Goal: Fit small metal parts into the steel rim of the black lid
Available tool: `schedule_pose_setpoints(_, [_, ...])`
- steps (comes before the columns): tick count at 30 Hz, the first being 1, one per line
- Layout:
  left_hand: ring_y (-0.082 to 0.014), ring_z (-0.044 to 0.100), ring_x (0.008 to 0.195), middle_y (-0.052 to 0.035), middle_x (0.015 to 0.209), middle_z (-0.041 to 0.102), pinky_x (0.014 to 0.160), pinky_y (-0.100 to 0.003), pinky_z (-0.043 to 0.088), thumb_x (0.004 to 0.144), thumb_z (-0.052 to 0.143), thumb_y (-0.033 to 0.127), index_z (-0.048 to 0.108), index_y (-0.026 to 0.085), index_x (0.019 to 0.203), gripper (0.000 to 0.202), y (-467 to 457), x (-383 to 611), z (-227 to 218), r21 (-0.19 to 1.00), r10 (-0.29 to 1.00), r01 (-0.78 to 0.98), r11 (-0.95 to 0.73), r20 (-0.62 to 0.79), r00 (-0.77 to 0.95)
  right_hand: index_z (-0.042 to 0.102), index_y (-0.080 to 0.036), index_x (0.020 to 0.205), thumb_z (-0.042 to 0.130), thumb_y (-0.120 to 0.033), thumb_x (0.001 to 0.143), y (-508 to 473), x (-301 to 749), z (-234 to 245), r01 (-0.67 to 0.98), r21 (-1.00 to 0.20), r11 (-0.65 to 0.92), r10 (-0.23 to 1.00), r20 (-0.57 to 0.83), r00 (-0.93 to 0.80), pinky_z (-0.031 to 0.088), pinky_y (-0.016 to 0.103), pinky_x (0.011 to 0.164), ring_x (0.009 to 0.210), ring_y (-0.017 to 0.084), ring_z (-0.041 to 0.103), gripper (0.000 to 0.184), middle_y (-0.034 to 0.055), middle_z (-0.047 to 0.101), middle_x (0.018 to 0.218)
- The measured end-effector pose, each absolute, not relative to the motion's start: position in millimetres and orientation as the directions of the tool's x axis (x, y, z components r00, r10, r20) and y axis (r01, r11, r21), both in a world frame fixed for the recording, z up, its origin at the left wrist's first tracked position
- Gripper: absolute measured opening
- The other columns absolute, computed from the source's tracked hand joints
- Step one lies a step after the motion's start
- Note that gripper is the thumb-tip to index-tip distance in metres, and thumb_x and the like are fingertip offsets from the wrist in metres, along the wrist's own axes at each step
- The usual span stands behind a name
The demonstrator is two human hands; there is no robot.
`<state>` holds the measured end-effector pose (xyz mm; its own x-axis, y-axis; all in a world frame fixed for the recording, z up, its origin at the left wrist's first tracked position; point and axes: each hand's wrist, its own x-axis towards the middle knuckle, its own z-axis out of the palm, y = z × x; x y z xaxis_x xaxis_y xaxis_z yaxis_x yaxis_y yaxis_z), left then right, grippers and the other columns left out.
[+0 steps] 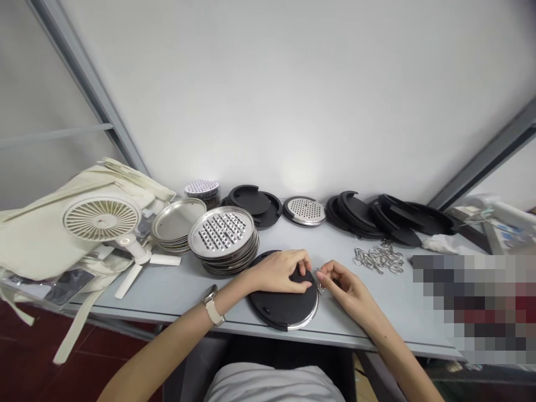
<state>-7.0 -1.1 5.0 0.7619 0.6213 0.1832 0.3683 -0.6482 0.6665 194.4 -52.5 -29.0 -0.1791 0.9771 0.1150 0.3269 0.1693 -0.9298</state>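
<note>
My left hand [280,272] lies across a black round plastic disc [288,304] near the table's front edge, steadying it with bent fingers and thumb at its right side. A shiny metal rim shows along the disc's lower right edge. At that same side my right hand [344,287] pinches a small bent metal wire clip [320,287] between thumb and fingers, close to the disc. Whether the clip is hooked to it I cannot tell. A loose heap of similar wire clips [379,258] lies beyond my right hand. Left of the disc stands a stack of round metal grater plates [224,233].
Behind stand a stack of plain metal discs [176,219], a perforated plate [305,210] in a black holder, and black plastic holders [355,215]. A white handheld fan [103,219] and cream bag [50,245] sit left. A grey wall [293,100] closes off the back.
</note>
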Motion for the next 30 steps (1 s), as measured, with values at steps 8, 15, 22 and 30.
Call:
schedule_pose_setpoints(8, [-0.0105, 0.055, 0.068, 0.0022, 0.087, 0.060, 0.064, -0.022, 0.041, 0.075, 0.066, 0.027, 0.050, 0.020, 0.099, 0.030, -1.5, -6.6, 5.5, 0.660, 0.628, 0.388, -0.643, 0.165, 0.760, 0.056, -0.019, 0.102, 0.057, -0.043, 0.088, -50.1, 189.2, -37.0, 0.326, -0.929, 0.176, 0.978, 0.128, -0.162, 0.043, 0.027, 0.067, 0.068, 0.016, 0.053, 0.027, -0.0018, 0.055, 0.069])
schedule_pose_setpoints(15, [-0.0100, 0.054, 0.067, 0.0024, 0.088, 0.061, 0.063, -0.022, 0.040, 0.075, 0.067, 0.028, 0.049, 0.021, 0.101, 0.032, -1.0, -6.7, 5.0, 0.653, 0.630, 0.402, -0.641, 0.150, 0.762, 0.059, -0.019, 0.104, 0.057, -0.042, 0.089, -52.3, 190.6, -39.5, 0.323, -0.927, 0.193, 0.973, 0.138, -0.184, 0.045, 0.026, 0.066, 0.069, 0.016, 0.057, 0.027, -0.0009, 0.060, 0.072])
schedule_pose_setpoints(22, [-0.0106, 0.056, 0.071, 0.0024, 0.089, 0.062, 0.063, -0.021, 0.041, 0.075, 0.067, 0.030, 0.050, 0.021, 0.101, 0.032, 0.2, -6.7, 3.0, 0.647, 0.630, 0.400, -0.649, 0.163, 0.759, 0.060, -0.019, 0.107, 0.061, -0.039, 0.087, -53.4, 196.1, -40.3, 0.348, -0.911, 0.222, 0.966, 0.156, -0.207, 0.047, 0.027, 0.071, 0.073, 0.017, 0.060, 0.028, 0.0002, 0.062, 0.076])
schedule_pose_setpoints(30, [-0.0104, 0.056, 0.070, 0.0026, 0.089, 0.062, 0.061, -0.020, 0.040, 0.075, 0.067, 0.031, 0.050, 0.021, 0.101, 0.032, -0.3, -7.8, 3.1, 0.648, 0.618, 0.387, -0.657, 0.168, 0.768, 0.061, -0.018, 0.107, 0.062, -0.040, 0.086, -54.7, 197.6, -43.0, 0.338, -0.912, 0.232, 0.962, 0.163, -0.220, 0.049, 0.028, 0.074, 0.078, 0.018, 0.060, 0.030, 0.0026, 0.062, 0.081])
